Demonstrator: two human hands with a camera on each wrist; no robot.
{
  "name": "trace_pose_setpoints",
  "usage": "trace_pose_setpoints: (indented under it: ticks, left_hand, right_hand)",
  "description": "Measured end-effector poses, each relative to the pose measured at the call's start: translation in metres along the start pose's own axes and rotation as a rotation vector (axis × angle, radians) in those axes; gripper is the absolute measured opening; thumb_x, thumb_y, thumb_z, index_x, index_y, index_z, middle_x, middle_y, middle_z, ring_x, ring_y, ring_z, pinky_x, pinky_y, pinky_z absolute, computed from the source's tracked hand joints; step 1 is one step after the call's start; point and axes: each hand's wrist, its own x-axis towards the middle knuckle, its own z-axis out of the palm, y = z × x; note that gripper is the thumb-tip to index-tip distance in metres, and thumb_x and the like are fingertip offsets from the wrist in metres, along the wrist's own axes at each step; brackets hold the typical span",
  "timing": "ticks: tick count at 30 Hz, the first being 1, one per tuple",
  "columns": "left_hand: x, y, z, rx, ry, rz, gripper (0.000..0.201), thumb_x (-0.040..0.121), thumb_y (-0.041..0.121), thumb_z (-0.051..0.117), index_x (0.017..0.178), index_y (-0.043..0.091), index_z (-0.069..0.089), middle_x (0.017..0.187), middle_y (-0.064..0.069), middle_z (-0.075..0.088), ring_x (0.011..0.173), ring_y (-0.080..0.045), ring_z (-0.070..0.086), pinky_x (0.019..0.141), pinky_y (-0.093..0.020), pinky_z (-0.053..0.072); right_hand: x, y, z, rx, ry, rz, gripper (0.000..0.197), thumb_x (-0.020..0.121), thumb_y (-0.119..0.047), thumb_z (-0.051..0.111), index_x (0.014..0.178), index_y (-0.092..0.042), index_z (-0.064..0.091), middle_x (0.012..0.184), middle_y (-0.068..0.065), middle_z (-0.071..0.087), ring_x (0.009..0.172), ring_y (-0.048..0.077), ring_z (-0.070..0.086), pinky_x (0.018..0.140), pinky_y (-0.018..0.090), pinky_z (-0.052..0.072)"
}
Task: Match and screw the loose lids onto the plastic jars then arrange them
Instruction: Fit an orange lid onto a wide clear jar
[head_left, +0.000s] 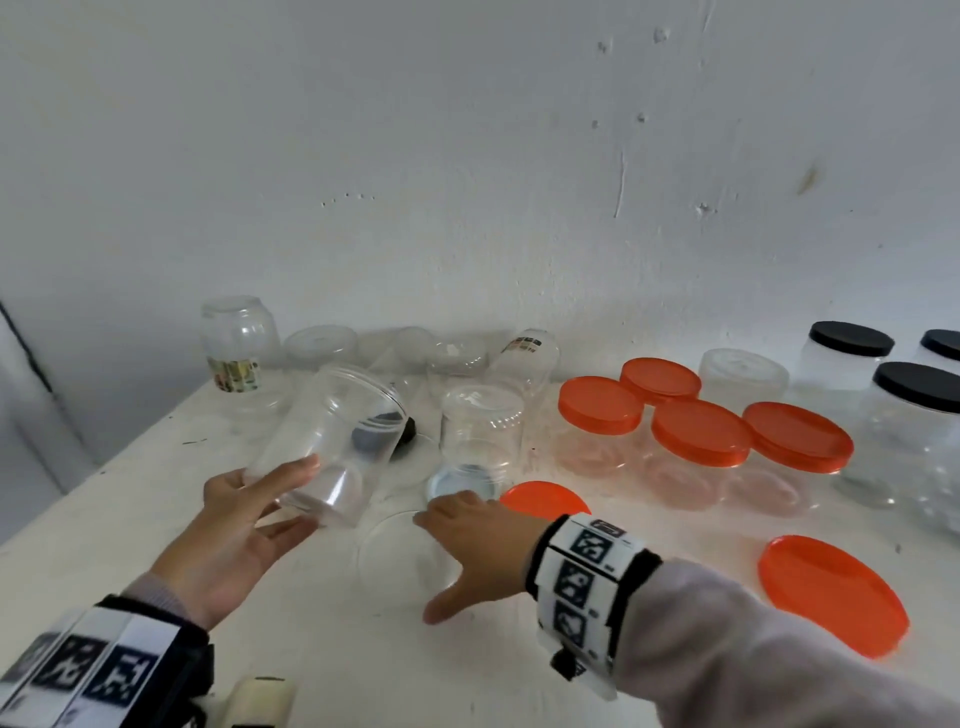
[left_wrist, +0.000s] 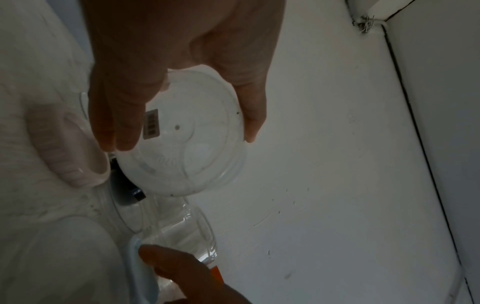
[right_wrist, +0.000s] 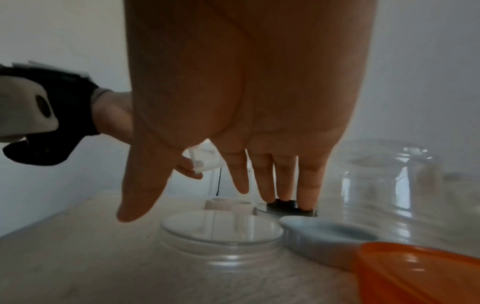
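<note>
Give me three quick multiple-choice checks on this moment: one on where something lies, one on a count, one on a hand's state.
1. Where does the pale blue lid lie?
A. on a black-lidded jar
B. on the table before the upside-down clear jar
C. in the left hand

2. How many orange lids lie loose on the table?
A. two
B. none
C. five

3. What is the left hand doing?
A. resting flat on the table
B. pinching an orange lid
C. holding a tilted clear jar by its base

Answers: 1 B, it sits by that jar's foot. 2 A, one by the right hand, one nearer the edge. 3 C, the left wrist view shows the fingers around the base.
</note>
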Motion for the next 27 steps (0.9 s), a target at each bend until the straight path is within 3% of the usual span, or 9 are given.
trace_pose_setpoints:
  ticks: [2,4,8,11,14,19,21,24,27]
  left_hand:
    - [0.000,0.000,-0.007,-0.011,0.037,-0.003,0.085,0.062,0.016,0.080,0.134,0.014,0.036,0.103,-0.013,0.060,0.084,-0.030,0.066,0.083,-0.042,0.054]
    - [0.000,0.000,-0.014,0.017,0.018,-0.007,0.083,0.062,0.019,0.078,0.135,0.016,0.039,0.107,-0.010,0.062,0.091,-0.028,0.065,0.089,-0.041,0.051]
    - [0.002,0.001,-0.028,0.112,-0.075,-0.048,0.070,0.043,0.030,0.090,0.104,0.014,0.059,0.085,-0.001,0.062,0.079,-0.020,0.064,0.090,-0.042,0.051]
    - [0.004,0.000,-0.035,0.256,-0.061,-0.020,0.089,0.036,0.047,0.084,0.116,0.018,0.058,0.100,0.000,0.066,0.095,-0.019,0.062,0.087,-0.037,0.048]
    - [0.006,0.000,-0.038,0.401,-0.053,0.003,0.108,0.029,0.054,0.083,0.125,0.019,0.048,0.118,0.001,0.059,0.111,-0.015,0.056,0.095,-0.033,0.043]
    - [0.008,-0.006,-0.040,0.592,-0.080,-0.032,0.115,0.023,0.056,0.083,0.123,0.019,0.038,0.120,0.003,0.051,0.113,-0.018,0.050,0.106,-0.042,0.038]
    - [0.008,-0.010,-0.036,0.599,-0.101,-0.040,0.118,0.025,0.053,0.083,0.127,0.018,0.034,0.121,0.002,0.048,0.113,-0.017,0.049,0.101,-0.036,0.038]
    - [0.007,-0.016,-0.027,0.601,-0.175,-0.030,0.115,0.042,0.042,0.088,0.137,0.021,0.027,0.127,0.000,0.045,0.110,-0.014,0.049,0.090,-0.028,0.036]
    - [0.010,-0.023,-0.018,0.650,-0.280,-0.013,0.104,0.059,0.034,0.088,0.142,0.024,0.027,0.138,0.002,0.038,0.121,-0.014,0.042,0.097,-0.030,0.036]
  right_hand:
    - [0.012,-0.010,0.001,0.010,-0.042,0.038,0.095,0.075,-0.057,0.070,0.146,-0.014,0.025,0.145,0.006,0.034,0.132,0.026,0.031,0.106,0.045,0.033]
    - [0.021,-0.016,0.001,0.017,-0.076,0.078,0.098,0.071,-0.058,0.073,0.146,-0.016,0.024,0.144,0.005,0.035,0.132,0.026,0.033,0.105,0.046,0.035]
    - [0.032,-0.022,-0.001,0.024,-0.116,0.143,0.106,0.067,-0.057,0.077,0.148,-0.022,0.018,0.144,0.004,0.035,0.131,0.027,0.031,0.103,0.046,0.034]
    - [0.036,-0.026,-0.001,-0.002,-0.098,0.166,0.105,0.065,-0.053,0.080,0.147,-0.021,0.022,0.141,0.006,0.036,0.129,0.029,0.030,0.102,0.044,0.032]
    - [0.033,-0.024,-0.002,0.027,-0.090,0.206,0.108,0.065,-0.053,0.080,0.148,-0.025,0.018,0.145,0.005,0.030,0.133,0.029,0.027,0.104,0.047,0.031]
    - [0.010,-0.002,-0.026,0.278,-0.055,0.278,0.111,0.064,-0.056,0.079,0.149,-0.037,0.009,0.150,-0.002,0.024,0.139,0.020,0.024,0.112,0.047,0.027]
    - [-0.004,0.011,-0.039,0.404,-0.010,0.316,0.110,0.063,-0.056,0.079,0.148,-0.040,0.012,0.147,-0.003,0.030,0.132,0.017,0.034,0.110,0.044,0.032]
    - [-0.022,0.027,-0.054,0.535,0.064,0.356,0.108,0.062,-0.056,0.080,0.147,-0.042,0.014,0.141,-0.002,0.037,0.120,0.013,0.043,0.107,0.040,0.037]
    - [-0.030,0.034,-0.064,0.549,0.122,0.369,0.107,0.062,-0.058,0.079,0.147,-0.041,0.016,0.136,0.000,0.035,0.115,0.014,0.043,0.103,0.038,0.041]
